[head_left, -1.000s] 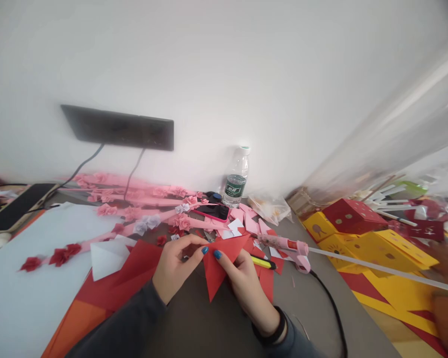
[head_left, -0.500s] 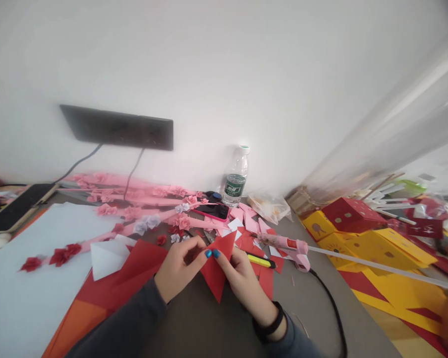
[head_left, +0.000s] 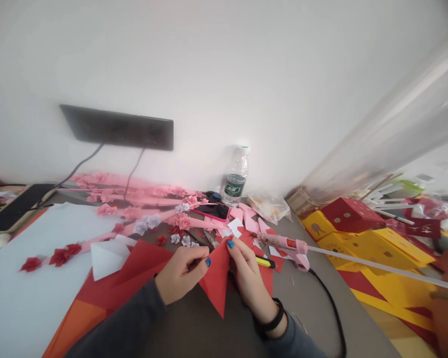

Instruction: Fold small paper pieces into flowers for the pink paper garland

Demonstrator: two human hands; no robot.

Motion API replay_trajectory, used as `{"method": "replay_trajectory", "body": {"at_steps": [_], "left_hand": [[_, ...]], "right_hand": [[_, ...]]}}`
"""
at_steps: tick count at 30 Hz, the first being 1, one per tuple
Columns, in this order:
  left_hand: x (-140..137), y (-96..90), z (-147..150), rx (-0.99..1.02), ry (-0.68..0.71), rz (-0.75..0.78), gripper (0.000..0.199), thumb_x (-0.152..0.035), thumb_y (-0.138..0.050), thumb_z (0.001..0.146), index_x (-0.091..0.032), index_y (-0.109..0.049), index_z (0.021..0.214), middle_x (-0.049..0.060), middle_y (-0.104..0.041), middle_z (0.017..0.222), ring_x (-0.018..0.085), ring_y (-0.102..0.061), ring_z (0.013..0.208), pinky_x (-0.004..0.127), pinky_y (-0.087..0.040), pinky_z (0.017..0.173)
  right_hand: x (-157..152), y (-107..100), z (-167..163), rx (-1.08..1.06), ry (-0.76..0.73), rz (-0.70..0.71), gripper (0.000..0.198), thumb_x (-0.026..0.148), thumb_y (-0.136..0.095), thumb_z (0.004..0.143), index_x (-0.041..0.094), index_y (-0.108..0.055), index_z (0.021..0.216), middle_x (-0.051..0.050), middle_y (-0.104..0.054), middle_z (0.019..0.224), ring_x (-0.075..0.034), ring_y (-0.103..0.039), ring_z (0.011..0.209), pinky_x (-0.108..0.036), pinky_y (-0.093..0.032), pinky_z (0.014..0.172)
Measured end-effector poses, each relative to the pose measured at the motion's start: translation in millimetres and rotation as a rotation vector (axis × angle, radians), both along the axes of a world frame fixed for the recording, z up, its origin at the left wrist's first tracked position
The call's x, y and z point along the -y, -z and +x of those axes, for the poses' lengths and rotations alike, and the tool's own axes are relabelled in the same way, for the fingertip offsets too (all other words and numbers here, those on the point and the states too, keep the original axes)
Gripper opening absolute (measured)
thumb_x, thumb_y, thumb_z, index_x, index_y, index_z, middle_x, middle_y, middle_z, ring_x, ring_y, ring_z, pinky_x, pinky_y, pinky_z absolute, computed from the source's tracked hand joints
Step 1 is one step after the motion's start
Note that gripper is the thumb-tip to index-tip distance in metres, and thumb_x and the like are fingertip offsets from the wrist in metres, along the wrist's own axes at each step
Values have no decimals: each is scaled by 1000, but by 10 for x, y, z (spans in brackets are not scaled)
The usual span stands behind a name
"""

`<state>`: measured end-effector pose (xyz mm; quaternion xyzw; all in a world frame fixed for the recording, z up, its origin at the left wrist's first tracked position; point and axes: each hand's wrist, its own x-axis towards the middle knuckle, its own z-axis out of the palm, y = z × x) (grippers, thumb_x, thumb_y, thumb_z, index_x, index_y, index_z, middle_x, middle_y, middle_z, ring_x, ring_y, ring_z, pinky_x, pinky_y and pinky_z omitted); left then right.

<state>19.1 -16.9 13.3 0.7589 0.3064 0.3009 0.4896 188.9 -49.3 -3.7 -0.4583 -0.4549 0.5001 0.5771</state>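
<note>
A folded red paper triangle [head_left: 215,278] is held just above the table [head_left: 224,328], its point directed toward the person. The left hand [head_left: 181,273] is closed on the left edge of the paper, with thumb and fingers pinched together. The right hand [head_left: 248,276] is closed on the upper right corner — the thumb is pressed at the top tip, and the fingers are hidden behind the sheet.

Further red sheets [head_left: 134,271] are spread under and to the left of the hands. A yellow pen [head_left: 264,262] lies just beside the right hand, and a pink glue gun [head_left: 289,247] rests a little beyond it, its black cord [head_left: 332,313] running toward the near edge. Pink paper flower strips [head_left: 145,209], a phone [head_left: 213,211] and a water bottle [head_left: 236,178] are set near the wall — well apart from the hands.
</note>
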Motion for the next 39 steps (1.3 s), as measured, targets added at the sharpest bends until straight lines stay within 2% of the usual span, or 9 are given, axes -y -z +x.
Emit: {"method": "replay_trajectory", "body": {"at_steps": [5,11,17,23,27,30,32,35,39], "left_hand": [[3,-44,9,15,41,-6,33,-24,-40,91,-21,-25,61,-6,-24,59,11,-26,55,28,-20,53],[35,-50,12,-4,16,27,34,-19,-43,87,-21,-21,61,-6,-19,58,10,-23,53,28,-18,52],[11,-16,13,-7,-22,21,35,-26,-44,90,-20,-28,60,-6,-26,58,10,-29,54,27,-22,53],[-49,28,-21,181,-391,-116,24,-41,-47,94,-21,-48,81,-8,-38,55,10,-37,47,22,-29,48],[-62,22,-9,417,-366,-342,43,-62,-43,91,-20,-50,85,-1,-59,60,12,-51,44,23,-40,44],[-66,10,7,433,-326,-360,53,-69,-48,84,-17,-57,88,4,-63,68,16,-57,54,25,-45,47],[-73,8,6,358,-398,-285,47,-64,-57,81,-17,-59,84,3,-63,69,17,-57,59,25,-46,51],[-82,15,-5,222,-482,-168,36,-52,-63,82,-17,-61,76,1,-61,67,16,-56,61,24,-45,55],[-65,25,4,89,-380,-61,27,-40,-59,85,-16,-65,76,0,-62,66,16,-55,63,24,-44,57]], "right_hand": [[-11,54,17,-34,46,31,40,47,-59,90,19,-47,63,5,-36,57,-10,-30,51,-23,-23,47],[-87,-36,99,-95,179,81,36,49,-50,93,20,-60,75,4,-44,57,-11,-35,50,-23,-29,49],[-71,-73,88,175,70,160,39,48,-63,86,16,-60,64,2,-49,59,-11,-41,54,-23,-33,51],[-68,-53,129,132,304,272,29,41,-55,94,19,-72,86,5,-47,47,-10,-41,42,-21,-32,43],[-8,-127,146,299,302,487,17,32,-60,93,22,-73,91,-4,-74,75,-17,-67,64,-25,-51,59],[49,-157,135,459,111,583,15,33,-63,90,22,-73,94,-7,-76,86,-21,-70,78,-29,-54,71],[75,-147,120,490,-15,577,20,37,-61,92,22,-72,96,-8,-75,86,-22,-69,81,-31,-53,74],[72,-113,93,396,-50,458,26,43,-55,93,21,-69,94,-9,-71,86,-22,-66,80,-32,-50,73],[4,-99,53,169,-44,251,29,50,-55,92,22,-59,98,-6,-65,88,-20,-60,76,-30,-48,70]]}}
